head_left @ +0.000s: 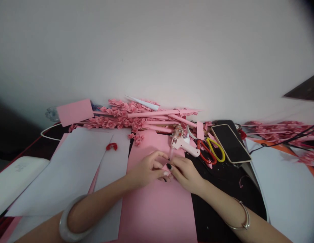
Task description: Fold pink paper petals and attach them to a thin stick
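Over a long pink sheet (158, 209), my left hand (148, 168) is closed on a small folded pink paper piece (166, 170). My right hand (186, 172) meets it from the other side, its fingers pinching the same piece, with dark nails showing. Just beyond my fingertips lies a pale pink glue gun (184, 145), its nozzle end near my hands. Small pink paper flowers (138, 138) rest at the far end of the sheet. Part of the folded piece is hidden by my fingers.
Pink paper flower stems (131, 113) are piled along the wall. To the right lie red-handled scissors (207, 153), yellow-handled scissors (217, 150), a phone (231, 143) and white sheets (286, 189). On the left are white sheets (70, 168), a red item (111, 146) and a white device (20, 179).
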A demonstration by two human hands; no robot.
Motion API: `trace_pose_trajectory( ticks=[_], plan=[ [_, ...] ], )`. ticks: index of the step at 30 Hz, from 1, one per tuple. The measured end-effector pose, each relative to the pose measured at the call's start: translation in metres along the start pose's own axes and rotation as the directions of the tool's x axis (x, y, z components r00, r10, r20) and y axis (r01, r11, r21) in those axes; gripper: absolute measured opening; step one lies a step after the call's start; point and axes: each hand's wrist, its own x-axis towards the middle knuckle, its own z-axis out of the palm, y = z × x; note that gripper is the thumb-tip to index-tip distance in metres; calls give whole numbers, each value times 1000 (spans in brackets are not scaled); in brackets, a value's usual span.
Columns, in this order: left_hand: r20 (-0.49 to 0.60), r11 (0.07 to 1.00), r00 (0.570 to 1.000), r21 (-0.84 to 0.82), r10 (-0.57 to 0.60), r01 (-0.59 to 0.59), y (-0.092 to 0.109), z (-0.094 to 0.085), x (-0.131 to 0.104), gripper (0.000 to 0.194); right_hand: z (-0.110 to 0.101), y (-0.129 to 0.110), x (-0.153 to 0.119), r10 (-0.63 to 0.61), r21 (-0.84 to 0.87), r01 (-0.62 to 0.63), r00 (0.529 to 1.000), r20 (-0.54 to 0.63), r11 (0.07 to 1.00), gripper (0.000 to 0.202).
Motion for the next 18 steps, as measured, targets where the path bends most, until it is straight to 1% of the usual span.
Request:
trace_pose_trajectory(
  ticks=[1,3,13,15,18],
  plan=[
    [8,1000,1000,7,9,-9,0,0,0,33,1,0,0,-7,5,7,999,33,1000,24],
    [21,1000,1000,16,18,-19,-1,0,-1,34,3,0,0,-11,17,10,998,60,1000,25],
    [67,1000,998,2,9,-9,-3,-1,-2,40,1,-6,1,22,166,-30,998,51,986,30],
    [80,1000,997,26,3,-5,-1,0,-3,43,2,-5,1,25,162,-33,998,50,986,29],
    [104,997,995,71,-11,4,1,3,-6,47,3,-5,1,9,99,-14,999,49,995,27]
  ],
)
